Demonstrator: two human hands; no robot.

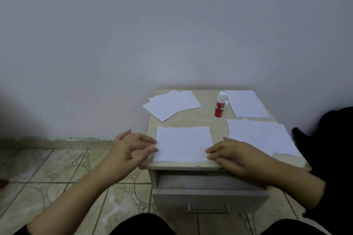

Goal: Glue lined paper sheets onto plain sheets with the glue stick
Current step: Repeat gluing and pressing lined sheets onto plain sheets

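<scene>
A lined sheet (pixel 183 143) lies flat at the front of the small table (pixel 208 122). My left hand (pixel 131 149) touches its left edge with loosely spread fingertips. My right hand (pixel 235 156) rests on its right edge with straight fingers. A red and white glue stick (pixel 220 106) stands upright behind the sheet, and its loose white cap (pixel 227 102) lies just right of it. Plain sheets (pixel 172 104) lie fanned at the back left. A stack of lined sheets (pixel 261 135) sits at the right, and another stack (pixel 246 103) at the back right.
The table stands against a white wall (pixel 172 34), and its drawer (pixel 208 196) is pulled partly out below the top. Patterned floor tiles (pixel 57 173) spread to the left. A dark cloth or garment (pixel 330 139) sits at the right edge. My dark-clothed knees (pixel 141 225) fill the bottom.
</scene>
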